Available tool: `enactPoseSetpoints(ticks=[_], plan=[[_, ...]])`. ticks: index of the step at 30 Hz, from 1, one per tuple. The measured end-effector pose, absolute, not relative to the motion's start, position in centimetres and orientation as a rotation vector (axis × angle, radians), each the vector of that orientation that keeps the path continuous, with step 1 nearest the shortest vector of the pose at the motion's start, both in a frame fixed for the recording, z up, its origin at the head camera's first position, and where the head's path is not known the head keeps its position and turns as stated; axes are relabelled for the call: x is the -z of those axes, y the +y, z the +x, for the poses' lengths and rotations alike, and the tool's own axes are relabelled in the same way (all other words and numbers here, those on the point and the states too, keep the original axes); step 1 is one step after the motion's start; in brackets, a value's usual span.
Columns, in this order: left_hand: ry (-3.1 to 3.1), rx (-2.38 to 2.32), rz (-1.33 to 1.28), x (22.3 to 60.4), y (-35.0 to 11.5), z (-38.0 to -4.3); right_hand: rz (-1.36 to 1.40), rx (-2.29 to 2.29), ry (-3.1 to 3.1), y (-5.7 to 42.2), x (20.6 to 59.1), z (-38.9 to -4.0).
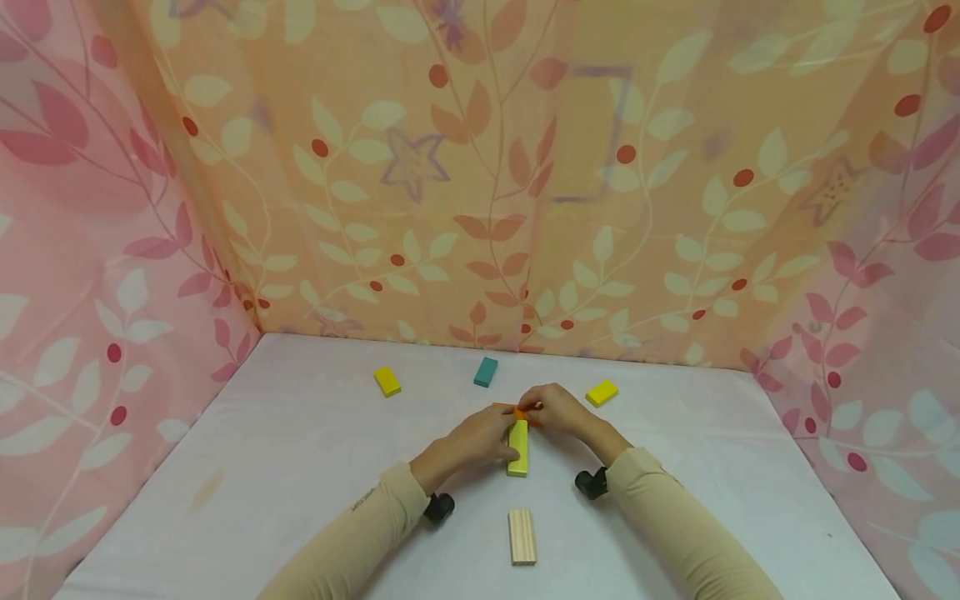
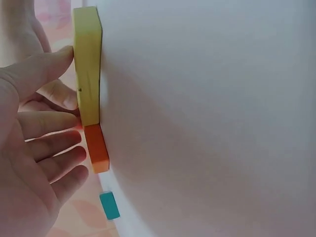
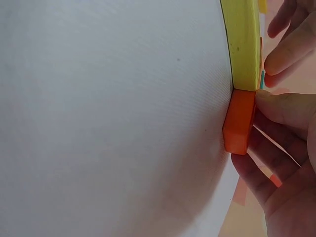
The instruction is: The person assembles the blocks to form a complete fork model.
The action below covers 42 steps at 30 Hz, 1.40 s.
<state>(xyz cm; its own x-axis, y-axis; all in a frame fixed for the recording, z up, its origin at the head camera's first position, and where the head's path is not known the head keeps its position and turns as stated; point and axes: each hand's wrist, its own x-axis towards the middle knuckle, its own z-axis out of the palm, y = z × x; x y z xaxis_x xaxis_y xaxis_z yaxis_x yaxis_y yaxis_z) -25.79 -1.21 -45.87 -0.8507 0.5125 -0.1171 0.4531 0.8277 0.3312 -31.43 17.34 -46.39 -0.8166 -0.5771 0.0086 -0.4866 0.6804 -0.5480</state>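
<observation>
A long pale yellow block lies on the white table, with an orange block at its far end. My right hand grips the orange block, its thumb near the joint and its fingers at the other end. My left hand is beside the yellow block, the thumb touching its side. Its other fingers reach out fairly straight near the far end. Orange also shows left of the joint in the head view; whether it is a second block I cannot tell, as hands partly cover it.
A plain wooden block with grooves lies at the front. Farther back are a teal block and two small yellow blocks, one at left, one at right. Patterned cloth walls border the white table.
</observation>
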Motion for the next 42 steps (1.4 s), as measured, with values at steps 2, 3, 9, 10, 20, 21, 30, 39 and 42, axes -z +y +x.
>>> enactPoseSetpoints(ticks=[2,3,9,10,20,21,30,39,42], plan=[[2.801,-0.443,0.756,45.8,-1.2,-25.9,-0.863,0.828,2.721,17.4,46.4,-31.4],[2.795,-0.447,0.756,45.7,-1.2,-25.9,-0.852,0.831,2.723,17.4,46.4,-31.4],[2.781,-0.436,0.764,45.7,-1.2,-25.9,-0.833,0.819,2.747,17.4,46.6,-31.3],[2.781,-0.432,0.766,45.8,-1.2,-26.0,-0.835,0.816,2.75,17.4,46.6,-31.3],[2.77,-0.424,0.782,46.0,-1.3,-26.0,-0.783,0.802,2.771,17.5,46.7,-31.0],[2.77,-0.422,0.777,46.0,-1.3,-26.1,-0.777,0.799,2.777,17.6,46.7,-30.9],[2.77,-0.432,0.698,46.0,-1.1,-26.2,-0.831,0.822,2.829,18.5,46.3,-29.9],[2.773,-0.394,0.704,46.0,-1.0,-26.3,-0.829,0.845,2.86,19.6,45.1,-27.0],[2.77,-0.392,0.707,46.0,-1.0,-26.3,-0.806,0.871,2.843,19.8,44.7,-25.7]])
